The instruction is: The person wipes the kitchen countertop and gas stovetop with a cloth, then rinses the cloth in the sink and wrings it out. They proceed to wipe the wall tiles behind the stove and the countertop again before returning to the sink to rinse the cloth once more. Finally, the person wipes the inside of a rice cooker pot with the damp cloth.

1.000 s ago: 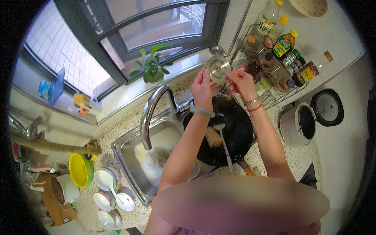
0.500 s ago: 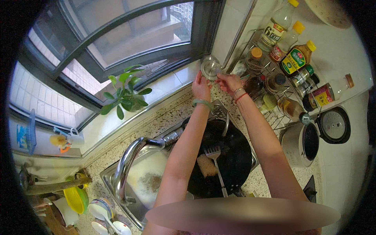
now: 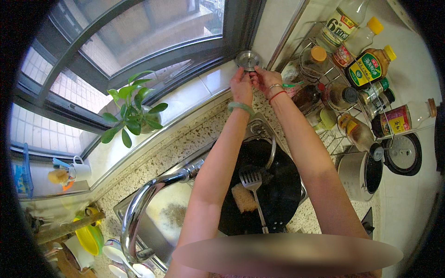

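Note:
Both arms reach out over the sink to the corner of the window sill. There, a small round see-through dish (image 3: 249, 59) shows its circular face just past my fingertips. My left hand (image 3: 241, 86) has its fingers closed at the dish's near edge. Close beside it, my right hand (image 3: 266, 82) also has closed fingers at that edge, nearly touching the left. The fingers partly hide the near rim. Below my arms, a black wok (image 3: 282, 204) sits in the sink, holding a slotted spatula (image 3: 251, 180) and a tan sponge (image 3: 243, 198).
A curved chrome faucet (image 3: 134, 208) arches over the left basin with its foamy water (image 3: 169, 215). A potted plant (image 3: 134, 111) stands on the sill by the window. To the right are a wire rack of bottles (image 3: 368, 69) and an open-lidded cooker (image 3: 354, 171). Bowls (image 3: 113, 254) lie lower left.
The dish has turned in my hands so its round face shows flatter, and my hands have drawn closer together. The whole view has shifted slightly.

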`<control>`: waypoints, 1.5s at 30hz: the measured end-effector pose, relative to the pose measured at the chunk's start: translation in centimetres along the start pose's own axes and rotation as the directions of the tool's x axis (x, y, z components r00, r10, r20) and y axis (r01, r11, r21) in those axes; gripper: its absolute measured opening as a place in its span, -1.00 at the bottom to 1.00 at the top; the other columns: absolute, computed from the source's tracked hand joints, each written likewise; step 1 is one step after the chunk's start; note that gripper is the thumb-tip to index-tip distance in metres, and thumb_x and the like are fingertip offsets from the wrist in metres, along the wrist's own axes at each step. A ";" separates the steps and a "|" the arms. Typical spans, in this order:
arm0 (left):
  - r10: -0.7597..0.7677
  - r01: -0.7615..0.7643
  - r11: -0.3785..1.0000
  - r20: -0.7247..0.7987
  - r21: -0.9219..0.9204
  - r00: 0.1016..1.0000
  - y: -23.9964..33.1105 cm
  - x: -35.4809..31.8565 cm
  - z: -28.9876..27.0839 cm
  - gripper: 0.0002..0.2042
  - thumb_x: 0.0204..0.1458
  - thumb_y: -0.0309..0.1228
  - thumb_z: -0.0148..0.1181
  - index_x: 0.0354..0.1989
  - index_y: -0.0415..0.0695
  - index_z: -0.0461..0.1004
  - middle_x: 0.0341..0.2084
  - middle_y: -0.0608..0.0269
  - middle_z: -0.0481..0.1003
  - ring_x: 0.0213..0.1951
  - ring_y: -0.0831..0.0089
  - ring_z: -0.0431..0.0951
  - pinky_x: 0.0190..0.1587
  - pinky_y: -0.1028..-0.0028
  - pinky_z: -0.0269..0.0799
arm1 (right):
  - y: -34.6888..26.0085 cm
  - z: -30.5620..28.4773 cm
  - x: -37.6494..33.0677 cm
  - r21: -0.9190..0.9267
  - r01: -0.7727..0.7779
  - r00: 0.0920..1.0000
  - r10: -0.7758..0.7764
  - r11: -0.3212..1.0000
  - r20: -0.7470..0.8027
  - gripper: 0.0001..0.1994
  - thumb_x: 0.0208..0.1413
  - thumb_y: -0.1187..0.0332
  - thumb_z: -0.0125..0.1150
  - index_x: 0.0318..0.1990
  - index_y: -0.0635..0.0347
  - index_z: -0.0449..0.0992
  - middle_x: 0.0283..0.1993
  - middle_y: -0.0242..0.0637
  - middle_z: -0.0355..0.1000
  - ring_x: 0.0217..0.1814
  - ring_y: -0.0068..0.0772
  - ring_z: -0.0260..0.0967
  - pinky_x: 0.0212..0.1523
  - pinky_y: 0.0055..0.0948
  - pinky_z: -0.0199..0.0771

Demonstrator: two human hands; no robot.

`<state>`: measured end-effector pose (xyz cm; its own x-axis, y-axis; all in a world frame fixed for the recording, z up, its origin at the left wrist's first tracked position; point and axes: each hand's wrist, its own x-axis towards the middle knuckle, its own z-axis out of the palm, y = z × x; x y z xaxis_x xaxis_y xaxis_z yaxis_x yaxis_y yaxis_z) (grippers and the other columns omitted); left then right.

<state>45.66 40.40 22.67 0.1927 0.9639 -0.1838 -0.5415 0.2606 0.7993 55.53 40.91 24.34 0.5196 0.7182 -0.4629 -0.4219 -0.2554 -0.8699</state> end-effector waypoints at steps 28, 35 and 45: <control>-0.324 0.268 0.927 -0.202 -0.262 0.924 8.1 -40.6 -21.8 -0.74 0.19 -0.36 -0.03 0.00 -0.18 0.38 -0.25 0.23 0.51 -0.18 0.45 0.51 -0.11 0.46 0.44 | 14.4 -0.3 -41.7 -0.457 0.153 0.720 0.218 0.876 0.659 -0.81 0.19 0.31 0.09 -0.31 0.25 0.51 -0.50 -0.42 0.44 -0.60 -0.71 0.30 -0.65 -0.67 0.24; -0.563 0.226 0.799 -0.561 -0.558 0.606 0.5 -49.2 -40.6 -0.65 0.12 -0.43 0.04 0.10 -0.10 0.28 -0.24 0.21 0.48 -0.17 0.37 0.51 -0.07 0.28 0.49 | 39.9 0.3 -39.8 -0.817 0.486 0.657 0.487 0.309 0.575 -0.75 0.12 0.33 0.15 -0.10 0.27 0.51 -0.24 -0.11 0.52 -0.23 -0.22 0.50 -0.28 -0.28 0.50; -0.641 0.281 0.749 -0.549 -0.600 0.536 -0.7 -52.3 -44.6 -0.62 0.11 -0.41 0.10 0.12 -0.12 0.28 -0.14 0.10 0.45 -0.06 0.26 0.46 0.06 0.17 0.41 | 48.8 0.2 -38.4 -0.848 0.530 0.796 0.350 -0.010 0.494 -0.71 0.07 0.36 0.02 -0.03 -0.03 0.47 -0.06 0.00 0.44 -0.04 0.06 0.41 -0.08 -0.06 0.43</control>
<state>-0.53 -7.74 6.21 0.0008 0.3799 -0.9250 -0.8422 0.4989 0.2042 14.76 0.99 -0.31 -0.1006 0.8019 -0.5889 0.9097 -0.1656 -0.3809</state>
